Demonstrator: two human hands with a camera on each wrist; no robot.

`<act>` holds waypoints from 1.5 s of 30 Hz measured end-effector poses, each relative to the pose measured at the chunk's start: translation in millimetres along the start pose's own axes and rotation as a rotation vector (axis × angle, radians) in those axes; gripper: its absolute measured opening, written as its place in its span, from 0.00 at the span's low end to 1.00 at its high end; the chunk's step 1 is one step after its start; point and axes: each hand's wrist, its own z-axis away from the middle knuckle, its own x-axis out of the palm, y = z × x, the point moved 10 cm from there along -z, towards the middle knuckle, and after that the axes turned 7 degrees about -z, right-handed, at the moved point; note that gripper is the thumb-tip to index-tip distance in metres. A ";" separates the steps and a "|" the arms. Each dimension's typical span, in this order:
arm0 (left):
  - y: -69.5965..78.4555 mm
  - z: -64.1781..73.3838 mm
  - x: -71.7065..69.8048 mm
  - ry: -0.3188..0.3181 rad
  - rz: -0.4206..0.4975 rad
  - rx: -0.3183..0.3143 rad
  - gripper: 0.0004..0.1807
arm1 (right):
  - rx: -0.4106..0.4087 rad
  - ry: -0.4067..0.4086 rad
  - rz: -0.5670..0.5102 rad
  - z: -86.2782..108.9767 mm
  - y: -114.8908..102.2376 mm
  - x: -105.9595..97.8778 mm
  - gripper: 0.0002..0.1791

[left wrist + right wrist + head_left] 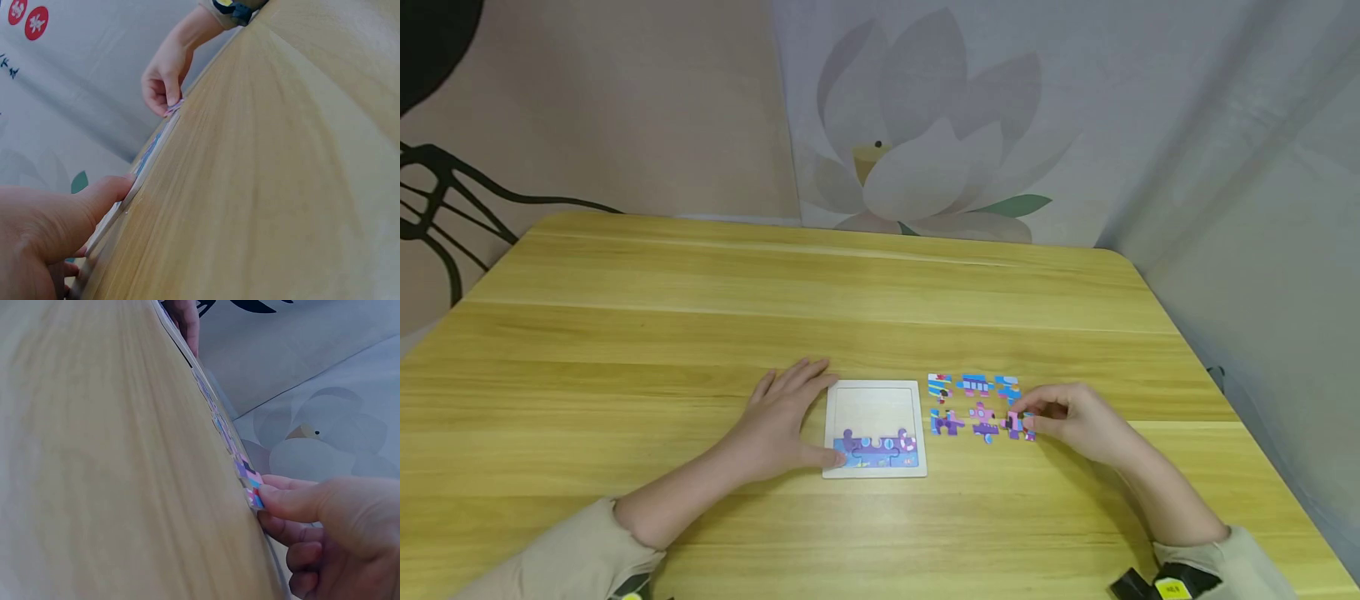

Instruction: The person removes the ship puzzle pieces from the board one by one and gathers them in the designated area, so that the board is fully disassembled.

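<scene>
A square puzzle tray (874, 408) with a pale wooden frame lies on the table, its lower part filled by a joined row of blue and purple jigsaw pieces (880, 451). My left hand (772, 429) rests along the tray's left side, thumb on the lower left corner and the other fingers stretched beyond the upper left corner. To the right of the tray, my right hand (1078, 421) pinches a pink and purple jigsaw piece (252, 481) between thumb and fingertips, at the right end of the loose pieces. Part of that piece is covered by the fingers.
Several loose jigsaw pieces (976, 384) lie in two rows just right of the tray. The wooden table (760, 292) extends around them. A black chair (445, 192) stands beyond the left edge, and a curtain with a flower print (940, 125) hangs behind.
</scene>
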 end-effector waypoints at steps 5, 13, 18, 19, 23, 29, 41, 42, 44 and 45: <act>0.5 0.6 -0.3 0.005 0.004 -0.001 0.56 | -0.006 -0.009 0.127 0.2 -5.6 1.5 0.10; 1.0 1.3 -1.2 0.006 0.016 0.003 0.55 | -0.007 0.015 0.253 0.3 -15.6 3.8 0.12; 0.6 1.3 -1.1 0.011 0.010 0.006 0.55 | -0.070 0.054 0.286 1.2 -24.8 3.8 0.11; 0.6 1.4 -1.2 0.012 0.008 0.006 0.55 | -0.081 0.063 0.290 1.0 -26.2 3.7 0.11; 0.1 1.5 -1.8 0.019 0.005 0.007 0.55 | -0.107 0.100 0.297 0.5 -30.4 2.8 0.11; 0.0 0.5 -0.6 0.017 -0.003 0.010 0.56 | -0.192 0.195 0.262 3.0 -44.9 -0.4 0.12; 0.6 0.1 -0.2 0.013 -0.002 0.009 0.56 | -0.309 0.218 0.093 -5.0 -74.6 37.0 0.11; 0.5 0.1 -0.2 0.013 -0.003 0.009 0.56 | -0.310 0.203 0.075 -6.3 -76.3 41.4 0.10; 0.4 0.2 -0.2 0.015 -0.004 0.009 0.56 | -0.306 0.174 0.043 -9.1 -78.9 49.6 0.10; 0.4 0.4 -0.4 0.016 -0.005 0.010 0.56 | -0.301 0.160 0.030 -10.6 -79.8 53.3 0.11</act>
